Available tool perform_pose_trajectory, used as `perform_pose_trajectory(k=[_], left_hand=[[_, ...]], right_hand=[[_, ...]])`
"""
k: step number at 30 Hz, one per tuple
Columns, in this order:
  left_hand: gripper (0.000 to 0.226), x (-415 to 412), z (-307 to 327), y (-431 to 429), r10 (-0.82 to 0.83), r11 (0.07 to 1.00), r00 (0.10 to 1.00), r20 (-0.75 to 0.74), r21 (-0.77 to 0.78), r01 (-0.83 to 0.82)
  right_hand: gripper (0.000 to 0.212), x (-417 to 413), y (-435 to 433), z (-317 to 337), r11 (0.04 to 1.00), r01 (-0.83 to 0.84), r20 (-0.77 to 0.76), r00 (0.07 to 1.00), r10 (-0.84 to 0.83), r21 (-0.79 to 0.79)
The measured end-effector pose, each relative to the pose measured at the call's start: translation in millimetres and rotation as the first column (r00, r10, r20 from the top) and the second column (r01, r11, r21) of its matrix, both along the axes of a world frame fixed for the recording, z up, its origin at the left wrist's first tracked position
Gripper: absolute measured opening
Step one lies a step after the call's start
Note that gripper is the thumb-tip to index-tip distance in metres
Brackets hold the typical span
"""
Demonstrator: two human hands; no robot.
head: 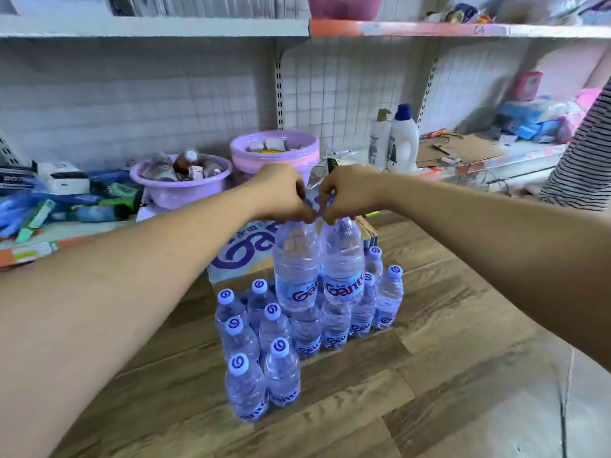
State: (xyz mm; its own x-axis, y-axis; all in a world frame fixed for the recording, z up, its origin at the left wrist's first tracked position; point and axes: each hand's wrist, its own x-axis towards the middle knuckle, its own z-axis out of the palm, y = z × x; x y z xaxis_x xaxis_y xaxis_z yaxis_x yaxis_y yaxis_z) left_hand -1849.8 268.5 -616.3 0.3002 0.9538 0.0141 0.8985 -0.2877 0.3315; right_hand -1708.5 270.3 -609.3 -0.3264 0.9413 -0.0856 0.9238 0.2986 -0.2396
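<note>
Left bottle (295,269) and right bottle (342,262) hang side by side over the standing bottles (258,352) on the floor (429,375), each at six o'clock beneath its hand. Left hand (281,193) pinches one top, right hand (350,191) the other; fingers hide the caps.

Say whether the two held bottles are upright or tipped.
Upright: left hand pinches the left bottle, right hand the right bottle, by the caps; bases point down.

The left raised bottle (296,269) and the right raised bottle (342,259) had "Gan" on their labels (the end was hidden). The box (243,256) showed big purple "Ga".
</note>
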Motion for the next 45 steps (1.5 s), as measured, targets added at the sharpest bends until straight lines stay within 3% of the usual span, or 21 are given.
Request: perform_pose_trajectory(k=[6,15,18,26,31,45], left_hand=[[0.029,35.7,-33.3,0.2,-0.033,0.993,0.999,0.027,-0.116,0.036],[0.023,47.3,-107.8,-11.8,0.007,0.958,0.999,-0.035,-0.285,-0.017],[0.023,43.4,-134.3,-14.5,0.031,0.952,0.999,-0.016,-0.303,-0.035],[0.023,44.3,-186.2,-24.4,-0.033,0.948,0.979,-0.2,-0.316,-0.033],[0.034,45.2,-208.0,-26.2,-0.008,0.941,0.985,-0.175,-0.335,-0.052],[0.036,47.5,-226.2,-20.7,0.057,0.908,0.99,-0.132,-0.405,-0.107]], right_hand=[[0.02,31.2,-6.2,-32.7,0.995,0.027,-0.006,1.0,-0.028,-0.096],[0.013,42.6,-9.7,-108.2,0.963,-0.02,0.018,1.0,0.026,-0.269],[0.016,40.9,-7.9,-134.5,0.954,-0.035,0.052,0.997,0.052,-0.298],[0.026,40.3,-5.2,-180.4,0.93,-0.037,0.068,0.995,0.066,-0.366],[0.026,40.5,-2.6,-198.2,0.92,-0.055,0.047,0.996,0.08,-0.387],[0.025,48.5,-1.3,-217.8,0.912,-0.088,0.021,0.994,0.106,-0.401]])
